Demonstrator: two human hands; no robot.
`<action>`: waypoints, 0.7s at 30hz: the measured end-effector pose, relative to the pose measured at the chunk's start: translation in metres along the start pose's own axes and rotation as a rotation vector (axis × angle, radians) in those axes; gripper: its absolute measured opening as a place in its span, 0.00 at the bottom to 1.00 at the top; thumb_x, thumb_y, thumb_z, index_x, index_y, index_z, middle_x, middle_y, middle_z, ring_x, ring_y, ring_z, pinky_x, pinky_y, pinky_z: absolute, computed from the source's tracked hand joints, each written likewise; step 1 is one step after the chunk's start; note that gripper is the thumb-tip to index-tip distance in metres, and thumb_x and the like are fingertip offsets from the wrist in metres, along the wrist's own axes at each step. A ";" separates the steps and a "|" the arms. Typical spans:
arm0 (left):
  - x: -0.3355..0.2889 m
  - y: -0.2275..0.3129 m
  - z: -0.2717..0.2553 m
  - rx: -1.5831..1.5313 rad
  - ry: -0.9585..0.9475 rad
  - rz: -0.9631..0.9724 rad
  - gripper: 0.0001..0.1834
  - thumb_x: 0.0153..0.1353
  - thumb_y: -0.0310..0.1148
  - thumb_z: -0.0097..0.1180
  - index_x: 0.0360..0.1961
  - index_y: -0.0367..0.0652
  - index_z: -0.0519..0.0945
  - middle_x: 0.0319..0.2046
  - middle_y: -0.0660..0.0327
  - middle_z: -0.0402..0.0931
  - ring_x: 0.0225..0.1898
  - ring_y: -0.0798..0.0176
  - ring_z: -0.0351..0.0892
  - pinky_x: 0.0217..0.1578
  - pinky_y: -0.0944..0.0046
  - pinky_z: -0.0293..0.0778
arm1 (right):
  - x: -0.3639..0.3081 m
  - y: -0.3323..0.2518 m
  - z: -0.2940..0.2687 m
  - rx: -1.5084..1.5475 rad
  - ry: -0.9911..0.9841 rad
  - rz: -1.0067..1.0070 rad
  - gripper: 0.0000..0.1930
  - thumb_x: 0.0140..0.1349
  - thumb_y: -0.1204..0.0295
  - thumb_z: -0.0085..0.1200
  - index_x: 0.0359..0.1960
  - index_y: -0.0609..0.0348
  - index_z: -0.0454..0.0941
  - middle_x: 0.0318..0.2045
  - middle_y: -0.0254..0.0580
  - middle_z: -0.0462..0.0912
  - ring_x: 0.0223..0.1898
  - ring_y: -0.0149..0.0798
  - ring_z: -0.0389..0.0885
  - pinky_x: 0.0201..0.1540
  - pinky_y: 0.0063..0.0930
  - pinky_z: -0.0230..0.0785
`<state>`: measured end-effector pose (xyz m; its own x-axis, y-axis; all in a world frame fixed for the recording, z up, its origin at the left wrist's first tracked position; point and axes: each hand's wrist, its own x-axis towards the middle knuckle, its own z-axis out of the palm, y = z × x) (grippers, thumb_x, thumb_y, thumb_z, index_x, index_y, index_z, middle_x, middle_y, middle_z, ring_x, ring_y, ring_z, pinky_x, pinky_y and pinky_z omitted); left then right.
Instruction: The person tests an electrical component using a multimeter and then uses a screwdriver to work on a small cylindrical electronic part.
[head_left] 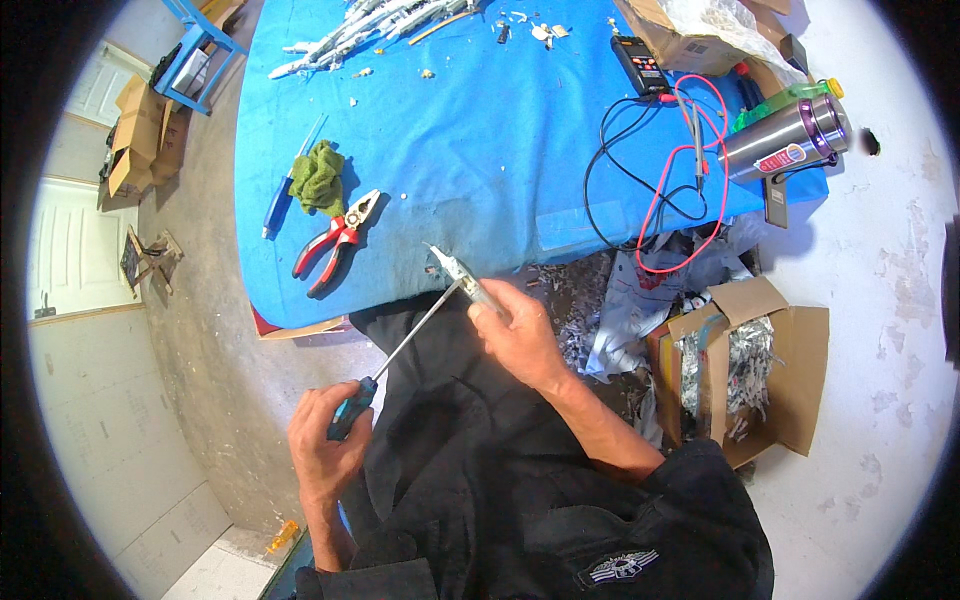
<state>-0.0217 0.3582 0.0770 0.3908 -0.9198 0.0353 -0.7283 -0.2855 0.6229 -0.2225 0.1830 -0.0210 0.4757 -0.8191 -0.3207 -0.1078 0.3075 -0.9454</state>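
Note:
My left hand [328, 440] is closed round the dark teal handle of a screwdriver [415, 331]. The screwdriver's long shaft slants up to the right, and its tip meets a slim whitish-grey stick-like part [462, 275]. That part sits in the closed fingers of my right hand [518, 333], above the near edge of the blue-covered table. Its far end looks broken or stripped, with a thin bit sticking out. What kind of part it is, I cannot tell. Left of it on the cloth lie red-handled pliers [338, 240].
Beside the pliers are a green rag [318, 180] and a blue screwdriver [280, 200]. A pile of whitish strips [370, 35] lies at the back. A multimeter [640, 66] with red and black leads and a steel flask [780, 140] stand right. Below is an open carton [800, 370] of scraps.

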 end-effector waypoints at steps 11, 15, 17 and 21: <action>0.001 0.003 0.000 0.028 -0.005 0.023 0.20 0.46 0.19 0.68 0.43 0.38 0.84 0.37 0.53 0.85 0.39 0.54 0.84 0.42 0.60 0.78 | 0.000 0.004 0.006 -0.244 0.189 -0.305 0.15 0.69 0.70 0.57 0.52 0.67 0.80 0.36 0.52 0.85 0.33 0.41 0.84 0.37 0.32 0.74; 0.000 0.002 0.000 0.016 -0.020 0.042 0.20 0.46 0.19 0.68 0.44 0.39 0.84 0.38 0.54 0.85 0.39 0.54 0.84 0.42 0.59 0.77 | -0.003 0.000 0.005 -0.219 0.168 -0.216 0.15 0.70 0.70 0.56 0.53 0.68 0.80 0.37 0.52 0.86 0.36 0.41 0.85 0.39 0.31 0.74; -0.001 0.001 0.001 -0.012 -0.022 0.036 0.20 0.47 0.19 0.68 0.45 0.41 0.84 0.39 0.55 0.86 0.39 0.53 0.83 0.40 0.58 0.76 | -0.003 0.000 0.005 -0.181 0.150 -0.168 0.16 0.70 0.70 0.57 0.53 0.68 0.80 0.38 0.51 0.86 0.36 0.38 0.84 0.39 0.30 0.75; -0.001 0.001 0.001 0.007 -0.022 0.042 0.20 0.47 0.19 0.69 0.44 0.39 0.84 0.37 0.54 0.85 0.39 0.55 0.84 0.42 0.60 0.77 | -0.002 0.001 0.005 -0.106 0.101 -0.078 0.17 0.69 0.70 0.58 0.54 0.69 0.79 0.37 0.43 0.86 0.36 0.31 0.82 0.40 0.28 0.75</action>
<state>-0.0231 0.3584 0.0765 0.3473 -0.9367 0.0446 -0.7479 -0.2480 0.6158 -0.2196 0.1872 -0.0206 0.3968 -0.8845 -0.2452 -0.1676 0.1927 -0.9668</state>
